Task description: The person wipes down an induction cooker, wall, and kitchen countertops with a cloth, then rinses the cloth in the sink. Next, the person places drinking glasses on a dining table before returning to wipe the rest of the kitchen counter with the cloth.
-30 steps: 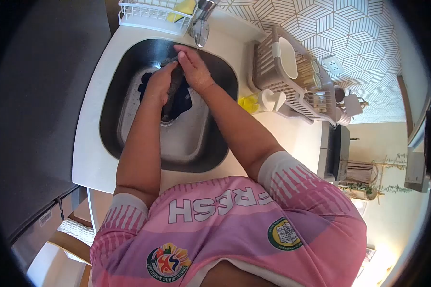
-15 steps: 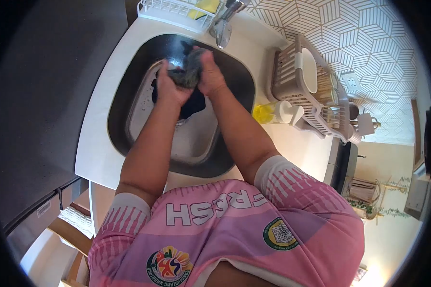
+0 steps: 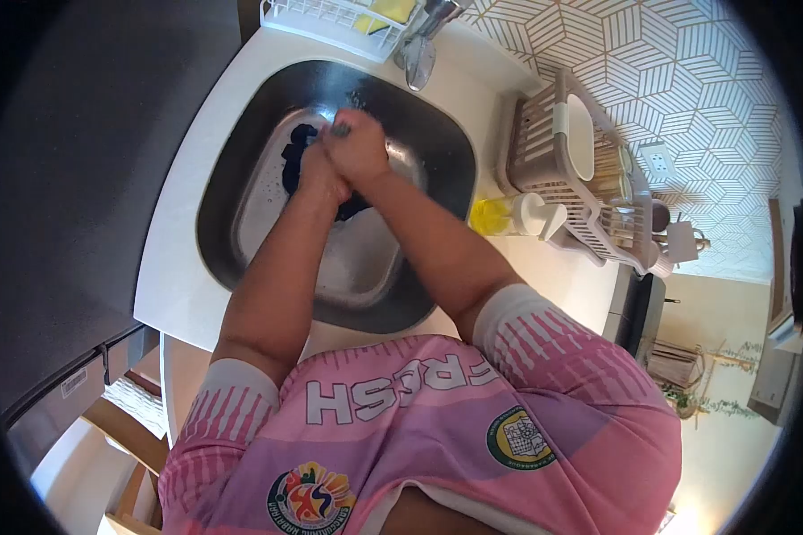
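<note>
Over the sink (image 3: 219, 209), my left hand (image 3: 319, 174) and my right hand (image 3: 360, 147) are pressed together, both closed around a bunched grey cloth (image 3: 340, 130). Only a small bit of it shows above the fingers; the rest is hidden inside my grip. Below, a dark navy cloth (image 3: 293, 162) lies wet on the sink bottom, partly covered by my hands and wrists. The metal faucet (image 3: 418, 64) is at the sink's far right corner, apart from my hands.
A bottle of yellow liquid (image 3: 492, 216) with a white pump stands right of the sink. Behind it is a beige dish rack (image 3: 535, 134) with containers. A white wire rack (image 3: 335, 22) holding something yellow sits at the back. A dark tall panel (image 3: 89, 196) borders the counter on the left.
My hands have come together and squeezed the grey cloth into a tight bundle; before, it hung more loosely between them. They are slightly lower in view.
</note>
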The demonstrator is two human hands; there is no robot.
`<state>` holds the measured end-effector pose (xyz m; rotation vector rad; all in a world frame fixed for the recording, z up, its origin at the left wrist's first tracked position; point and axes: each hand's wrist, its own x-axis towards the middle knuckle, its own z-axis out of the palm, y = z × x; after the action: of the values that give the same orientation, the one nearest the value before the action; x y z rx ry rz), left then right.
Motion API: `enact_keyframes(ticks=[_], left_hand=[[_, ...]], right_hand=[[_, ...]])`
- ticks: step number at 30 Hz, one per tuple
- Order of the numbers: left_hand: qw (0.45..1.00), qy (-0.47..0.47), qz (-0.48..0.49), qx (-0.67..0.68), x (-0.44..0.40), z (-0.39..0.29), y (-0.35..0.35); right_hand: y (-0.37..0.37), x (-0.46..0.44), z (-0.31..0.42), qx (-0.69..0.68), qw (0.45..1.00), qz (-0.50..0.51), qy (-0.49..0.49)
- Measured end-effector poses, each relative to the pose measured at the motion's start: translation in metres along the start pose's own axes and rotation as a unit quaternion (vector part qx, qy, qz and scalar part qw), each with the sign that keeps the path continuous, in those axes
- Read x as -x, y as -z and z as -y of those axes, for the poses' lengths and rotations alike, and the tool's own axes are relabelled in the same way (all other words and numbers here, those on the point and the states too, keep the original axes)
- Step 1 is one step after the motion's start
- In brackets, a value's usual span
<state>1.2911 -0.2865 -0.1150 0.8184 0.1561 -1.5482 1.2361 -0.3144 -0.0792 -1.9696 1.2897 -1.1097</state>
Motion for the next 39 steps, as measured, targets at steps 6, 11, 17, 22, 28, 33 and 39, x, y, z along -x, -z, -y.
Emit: enact_keyframes(ticks=[6, 11, 17, 22, 28, 33, 39], left_hand=[[0.997, 0.022, 0.023, 0.066, 0.019, -0.012, -0.015], [0.986, 0.13, -0.018, -0.103, 0.028, -0.015, -0.025], [0.976, 0.084, -0.041, -0.199, 0.003, -0.007, -0.006], [0.903, -0.061, -0.01, -0.424, 0.003, -0.015, -0.005], [0.992, -0.1, -0.01, -0.083, 0.011, -0.04, -0.021], [0.986, -0.029, -0.027, 0.163, -0.005, -0.014, -0.006], [0.945, 0.122, 0.273, 0.133, -0.015, -0.009, 0.053]], right_hand=[[0.012, -0.005, 0.012, 0.025, 0.996, 0.062, -0.052], [0.027, -0.061, -0.022, 0.187, 0.937, 0.273, -0.11], [0.026, -0.048, -0.062, 0.03, 0.961, 0.243, -0.127], [0.021, -0.027, -0.064, -0.193, 0.897, 0.325, -0.228], [0.038, -0.009, -0.096, -0.183, 0.904, 0.282, -0.265], [0.026, -0.011, -0.071, -0.394, 0.868, 0.099, -0.287], [0.006, 0.059, 0.026, -0.103, 0.976, 0.085, 0.171]])
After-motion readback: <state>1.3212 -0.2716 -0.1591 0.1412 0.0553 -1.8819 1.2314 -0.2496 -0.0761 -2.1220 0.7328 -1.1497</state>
